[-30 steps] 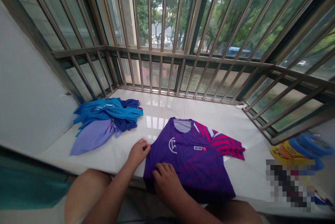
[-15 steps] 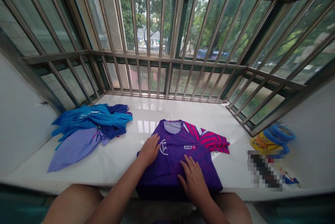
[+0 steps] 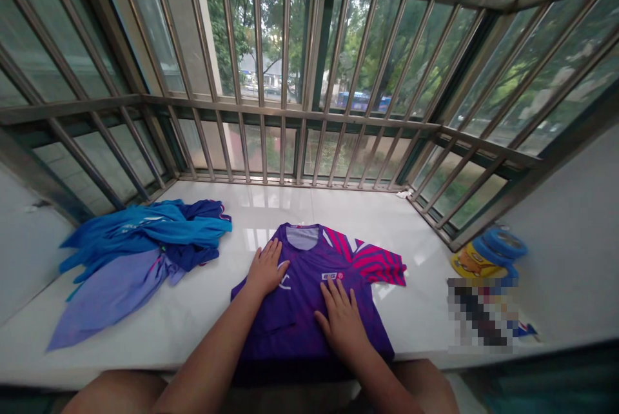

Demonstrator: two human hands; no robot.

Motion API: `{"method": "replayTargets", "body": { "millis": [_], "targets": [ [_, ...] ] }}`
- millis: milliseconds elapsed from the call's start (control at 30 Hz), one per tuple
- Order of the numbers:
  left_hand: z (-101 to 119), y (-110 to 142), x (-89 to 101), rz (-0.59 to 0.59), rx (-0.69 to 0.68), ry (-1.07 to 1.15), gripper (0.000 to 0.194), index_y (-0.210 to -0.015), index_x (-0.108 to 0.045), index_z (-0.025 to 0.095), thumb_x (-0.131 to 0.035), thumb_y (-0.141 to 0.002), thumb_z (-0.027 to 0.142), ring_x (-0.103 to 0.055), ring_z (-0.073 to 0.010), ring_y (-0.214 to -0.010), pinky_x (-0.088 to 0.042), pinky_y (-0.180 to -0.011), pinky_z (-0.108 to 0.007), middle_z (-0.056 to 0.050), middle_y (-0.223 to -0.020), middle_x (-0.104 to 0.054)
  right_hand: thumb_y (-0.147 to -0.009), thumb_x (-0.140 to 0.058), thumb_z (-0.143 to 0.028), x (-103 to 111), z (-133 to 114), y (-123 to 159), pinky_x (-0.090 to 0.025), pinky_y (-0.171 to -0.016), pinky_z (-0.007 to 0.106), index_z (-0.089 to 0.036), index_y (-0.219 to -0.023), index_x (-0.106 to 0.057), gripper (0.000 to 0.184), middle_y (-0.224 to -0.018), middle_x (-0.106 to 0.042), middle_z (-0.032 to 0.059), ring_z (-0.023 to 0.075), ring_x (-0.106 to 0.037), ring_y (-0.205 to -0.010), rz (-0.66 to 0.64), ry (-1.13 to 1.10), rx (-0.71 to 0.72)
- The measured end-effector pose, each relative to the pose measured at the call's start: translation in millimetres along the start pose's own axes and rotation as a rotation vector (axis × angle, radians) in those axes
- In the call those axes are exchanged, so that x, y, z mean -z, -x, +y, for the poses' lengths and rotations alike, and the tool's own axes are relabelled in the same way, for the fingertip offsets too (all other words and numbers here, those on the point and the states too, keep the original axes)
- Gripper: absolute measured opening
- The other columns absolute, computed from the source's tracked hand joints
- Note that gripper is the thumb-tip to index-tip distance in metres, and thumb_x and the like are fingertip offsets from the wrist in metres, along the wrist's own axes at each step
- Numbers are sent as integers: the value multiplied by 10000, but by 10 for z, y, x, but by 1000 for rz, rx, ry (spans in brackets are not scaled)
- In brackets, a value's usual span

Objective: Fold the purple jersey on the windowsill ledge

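Note:
A purple T-shirt (image 3: 302, 303) lies front up on the white sill, collar away from me, its lower edge reaching over the sill's front edge. Its pink-striped sleeve (image 3: 380, 264) stretches out to the right; on the left side the fabric looks folded inward and no sleeve shows there. My left hand (image 3: 267, 267) rests flat near the left shoulder, partly covering a white print. On the chest lies my right hand (image 3: 343, 318), fingers spread, fingertips touching the small white logo. Neither hand grips the cloth.
A heap of blue clothes (image 3: 155, 227) with a lilac garment (image 3: 113, 295) lies on the left of the sill (image 3: 425, 311). To the right stand a blue and yellow container (image 3: 486, 254) and a blurred-out dark item (image 3: 481, 317). Metal bars (image 3: 300, 114) enclose the back.
The view has turned slightly right, so everything appears further left. My left hand has slid inward over the white print, and my right hand has moved up to the chest logo.

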State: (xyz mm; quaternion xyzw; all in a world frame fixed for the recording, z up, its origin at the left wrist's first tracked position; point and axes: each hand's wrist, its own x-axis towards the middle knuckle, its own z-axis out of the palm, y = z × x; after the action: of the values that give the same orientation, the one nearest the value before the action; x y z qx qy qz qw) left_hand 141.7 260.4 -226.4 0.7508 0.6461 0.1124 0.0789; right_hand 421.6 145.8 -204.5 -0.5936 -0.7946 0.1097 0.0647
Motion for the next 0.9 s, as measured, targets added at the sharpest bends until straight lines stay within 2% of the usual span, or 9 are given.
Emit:
{"method": "replayTargets", "body": {
  "millis": [100, 233, 333, 400, 533, 633, 733, 800, 900],
  "targets": [
    [-207, 37, 44, -2, 7, -21, 713, -1717, -360, 199, -423, -1082, 518, -286, -332, -1671, -194, -1344, -625, -157, -1798, -290, -1074, -480, -457, 76, 253, -182, -229, -1316, 631, -235, -1656, -492, 623, -1749, -401, 123, 360, -320, -1639, 81, 45, -135],
    [-356, 25, 113, -13, 42, -16, 679, -1693, -407, 202, -410, -1090, 513, -328, -348, -1652, -205, -1324, -678, -167, -1780, -335, -1086, -413, -442, 342, 817, -475, -324, -1282, 507, -110, -1610, -521, 630, -1671, -490, 214, 363, -440, -1555, 188, 116, -445],
    [-250, -141, 172, 2, 12, -9, 607, -1656, -466, 169, -347, -1110, 406, -390, -355, -1621, -184, -1325, -702, -186, -1738, -423, -1076, -420, -470, 563, 1207, -682, -416, -1205, 499, -33, -1625, -452, 702, -1644, -473, 285, 397, -502, -1484, 193, 98, -638],
    [-95, -342, 186, 4, -73, 3, 576, -1636, -499, 175, -328, -1109, 330, -407, -310, -1615, -153, -1362, -628, -157, -1722, -466, -1056, -461, -503, 670, 1389, -796, -468, -1126, 565, -15, -1627, -428, 752, -1613, -476, 329, 450, -528, -1436, 184, 84, -709],
    [222, -840, 124, -50, -207, 51, 533, -1591, -563, 237, -389, -1096, 326, -451, -263, -1591, -229, -1365, -522, -94, -1693, -524, -1012, -568, -508, 796, 1624, -967, -520, -1009, 546, -60, -1519, -558, 676, -1431, -632, 322, 447, -612, -1337, 145, 38, -747],
    [337, -1125, 36, -89, -166, 90, 539, -1584, -565, 239, -464, -1069, 357, -452, -338, -1588, -306, -1312, -630, -135, -1708, -493, -974, -643, -429, 860, 1745, -1052, -536, -900, 416, -121, -1225, -736, 407, -1144, -773, 221, 360, -734, -1113, 94, -33, -725],
    [361, -1246, -29, -94, -101, 150, 577, -1593, -549, 218, -537, -1031, 346, -370, -388, -1627, -247, -1302, -715, -167, -1753, -403, -955, -636, -343, 919, 1790, -1097, -508, -809, 331, -168, -973, -758, 213, -983, -790, 144, 281, -749, -956, 105, -89, -656],
    [371, -1261, -37, -72, -73, 209, 573, -1580, -559, 206, -554, -1021, 329, -336, -386, -1642, -183, -1322, -714, -173, -1759, -393, -971, -577, -326, 965, 1756, -1100, -492, -794, 311, -186, -960, -735, 212, -971, -783, 117, 253, -733, -934, 160, -111, -602],
    [429, -1266, -2, -16, -43, 328, 484, -1495, -629, 200, -524, -1030, 282, -373, -333, -1627, -204, -1351, -589, -163, -1721, -469, -1008, -493, -340, 1058, 1587, -1037, -480, -781, 298, -215, -1092, -689, 247, -938, -759, 59, 225, -707, -881, 245, -146, -522]
  ]
}}
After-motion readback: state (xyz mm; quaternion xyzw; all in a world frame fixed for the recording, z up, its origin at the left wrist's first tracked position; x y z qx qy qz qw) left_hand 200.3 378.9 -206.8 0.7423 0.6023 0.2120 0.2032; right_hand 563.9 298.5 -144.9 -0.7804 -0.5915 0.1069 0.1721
